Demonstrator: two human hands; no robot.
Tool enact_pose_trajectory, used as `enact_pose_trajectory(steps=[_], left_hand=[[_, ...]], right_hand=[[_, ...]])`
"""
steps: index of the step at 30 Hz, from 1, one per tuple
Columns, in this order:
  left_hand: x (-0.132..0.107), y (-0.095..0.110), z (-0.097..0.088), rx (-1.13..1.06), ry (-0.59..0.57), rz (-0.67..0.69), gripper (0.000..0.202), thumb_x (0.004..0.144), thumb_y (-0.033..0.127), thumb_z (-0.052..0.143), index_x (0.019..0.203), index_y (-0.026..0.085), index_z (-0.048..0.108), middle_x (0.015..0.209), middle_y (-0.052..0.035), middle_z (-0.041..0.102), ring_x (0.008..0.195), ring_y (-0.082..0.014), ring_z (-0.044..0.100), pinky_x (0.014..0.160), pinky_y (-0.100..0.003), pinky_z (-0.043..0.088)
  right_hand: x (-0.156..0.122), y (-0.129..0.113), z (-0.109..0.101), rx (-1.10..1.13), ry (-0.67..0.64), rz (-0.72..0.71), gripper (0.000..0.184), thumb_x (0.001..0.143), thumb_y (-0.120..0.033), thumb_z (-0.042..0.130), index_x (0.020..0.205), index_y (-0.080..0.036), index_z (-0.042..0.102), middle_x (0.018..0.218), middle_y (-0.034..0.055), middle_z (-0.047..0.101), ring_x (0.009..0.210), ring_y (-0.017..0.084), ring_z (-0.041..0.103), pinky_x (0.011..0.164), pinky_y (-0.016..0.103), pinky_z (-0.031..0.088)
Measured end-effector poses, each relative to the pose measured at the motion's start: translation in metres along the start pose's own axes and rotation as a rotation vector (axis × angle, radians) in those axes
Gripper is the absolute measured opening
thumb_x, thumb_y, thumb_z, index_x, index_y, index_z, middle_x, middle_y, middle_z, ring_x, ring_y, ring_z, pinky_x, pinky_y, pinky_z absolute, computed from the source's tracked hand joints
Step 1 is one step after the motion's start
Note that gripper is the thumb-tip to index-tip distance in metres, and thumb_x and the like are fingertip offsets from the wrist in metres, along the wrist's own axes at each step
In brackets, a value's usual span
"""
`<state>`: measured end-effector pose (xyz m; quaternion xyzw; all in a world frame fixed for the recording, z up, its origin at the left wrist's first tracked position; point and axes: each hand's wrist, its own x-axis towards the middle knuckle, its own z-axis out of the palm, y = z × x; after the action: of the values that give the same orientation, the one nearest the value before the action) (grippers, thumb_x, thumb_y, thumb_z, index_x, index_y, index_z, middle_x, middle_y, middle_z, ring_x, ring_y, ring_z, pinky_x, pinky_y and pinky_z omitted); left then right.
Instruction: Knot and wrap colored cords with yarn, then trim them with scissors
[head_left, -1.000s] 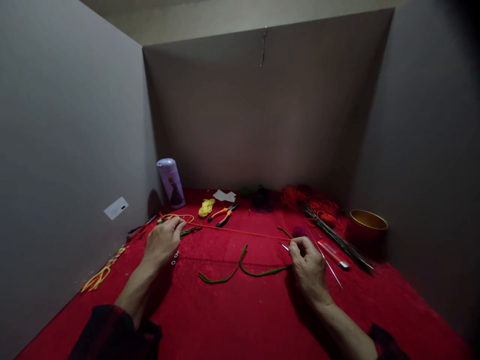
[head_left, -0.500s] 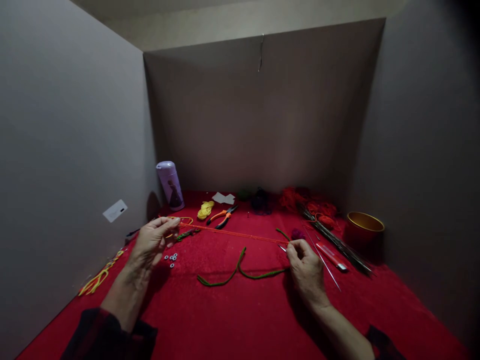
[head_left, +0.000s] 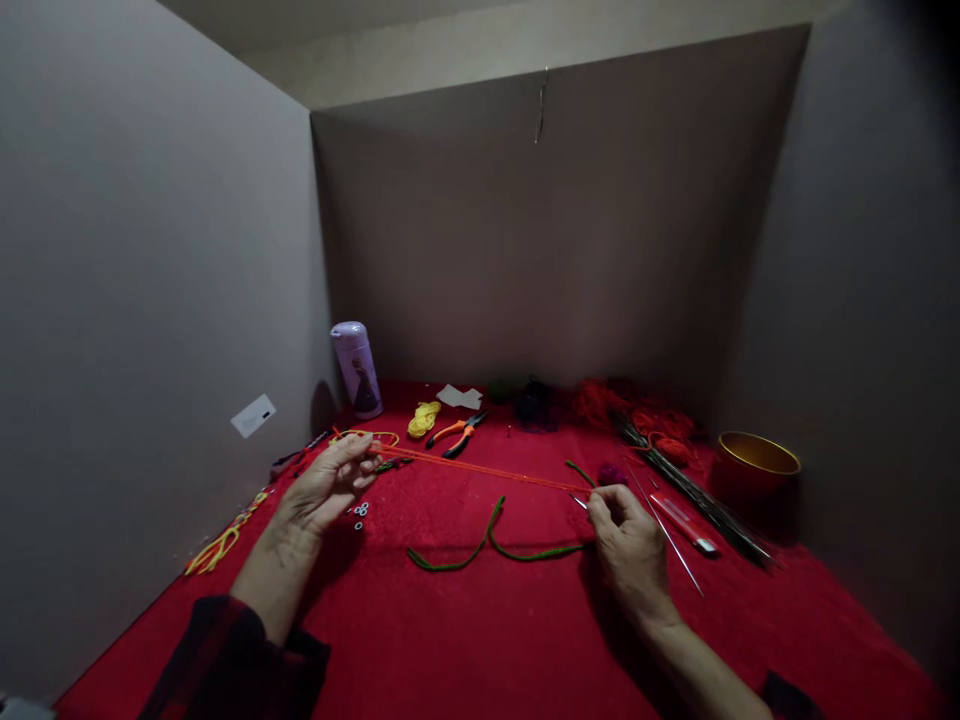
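Observation:
Doubled strands of orange-red yarn (head_left: 487, 473) stretch taut between my two hands above the red cloth. My left hand (head_left: 334, 482) pinches one end between thumb and fingertips, its other fingers loosely curled. The opposite end is pinched by my right hand (head_left: 628, 540), whose fingers are closed. Below the yarn lies a curved green cord (head_left: 457, 560), its right part running behind my right hand. A thin metal point (head_left: 578, 502) shows just left of my right fingers; the rest of it is hidden. Several small white rings (head_left: 361, 510) lie beside my left hand.
Orange-handled pliers (head_left: 457, 434), a yellow yarn bundle (head_left: 424, 420) and a purple bottle (head_left: 357, 370) stand or lie at the back left. To the right are red yarn (head_left: 671, 450), dark sticks (head_left: 697, 495), a red-and-white cutter (head_left: 684, 525), a metal needle (head_left: 671, 540) and a gold-rimmed bowl (head_left: 759, 455).
The whole view has shifted so that things appear slightly further right. Both hands still hold the yarn taut, with little change in their pose.

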<state>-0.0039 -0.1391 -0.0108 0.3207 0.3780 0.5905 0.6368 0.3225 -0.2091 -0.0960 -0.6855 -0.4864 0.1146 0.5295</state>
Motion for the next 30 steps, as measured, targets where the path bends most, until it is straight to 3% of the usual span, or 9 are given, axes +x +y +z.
enact_pose_trajectory(steps=[6,10,12,18,22,30], left_hand=[[-0.002,0.001,0.005,-0.073,0.064,-0.015,0.021,0.082,-0.001,0.045,0.069,0.008,0.059,0.062,-0.0072,0.062,0.047,-0.0087,0.055,0.034,-0.014,0.037],[0.001,0.002,0.001,-0.065,0.060,-0.004,0.020,0.075,-0.007,0.050,0.076,0.009,0.062,0.067,-0.0070,0.064,0.051,-0.0083,0.057,0.040,-0.013,0.042],[0.003,0.001,-0.002,0.035,0.103,0.068,0.019,0.068,-0.005,0.059,0.077,0.011,0.063,0.068,-0.0049,0.065,0.052,-0.0084,0.058,0.044,-0.015,0.045],[0.009,-0.004,-0.005,0.447,0.284,0.498,0.028,0.050,0.016,0.080,0.074,0.013,0.067,0.066,0.0001,0.066,0.056,-0.0084,0.058,0.053,-0.017,0.046],[0.009,-0.005,-0.004,0.599,0.320,0.566,0.030,0.051,0.024,0.078,0.077,0.014,0.068,0.068,-0.0006,0.067,0.057,-0.0102,0.058,0.053,-0.020,0.046],[0.010,-0.006,-0.006,0.669,0.345,0.607,0.029,0.055,0.025,0.073,0.082,0.015,0.068,0.075,-0.0024,0.067,0.066,-0.0140,0.061,0.063,-0.025,0.050]], right_hand=[[0.002,0.000,0.002,-0.003,0.017,-0.007,0.027,0.079,-0.044,0.043,0.071,-0.021,0.054,0.057,-0.0014,0.052,0.053,0.016,0.048,0.052,0.025,0.033],[0.003,0.000,0.002,0.000,0.014,0.007,0.027,0.078,-0.044,0.044,0.071,-0.020,0.055,0.056,-0.0015,0.051,0.052,0.016,0.049,0.052,0.025,0.033],[0.002,0.001,0.002,-0.007,0.010,0.014,0.027,0.078,-0.045,0.044,0.072,-0.021,0.055,0.056,-0.0013,0.052,0.053,0.017,0.049,0.052,0.025,0.033],[-0.001,0.001,0.002,-0.002,-0.014,-0.006,0.026,0.079,-0.044,0.044,0.072,-0.021,0.054,0.058,-0.0014,0.052,0.054,0.017,0.049,0.054,0.025,0.033],[-0.002,0.001,0.002,0.021,-0.010,-0.029,0.026,0.080,-0.044,0.044,0.072,-0.021,0.054,0.058,-0.0020,0.051,0.053,0.016,0.049,0.054,0.025,0.033],[-0.002,-0.003,0.005,0.041,0.002,-0.085,0.025,0.081,-0.040,0.046,0.072,-0.020,0.055,0.057,-0.0014,0.054,0.052,0.015,0.049,0.052,0.023,0.034]])
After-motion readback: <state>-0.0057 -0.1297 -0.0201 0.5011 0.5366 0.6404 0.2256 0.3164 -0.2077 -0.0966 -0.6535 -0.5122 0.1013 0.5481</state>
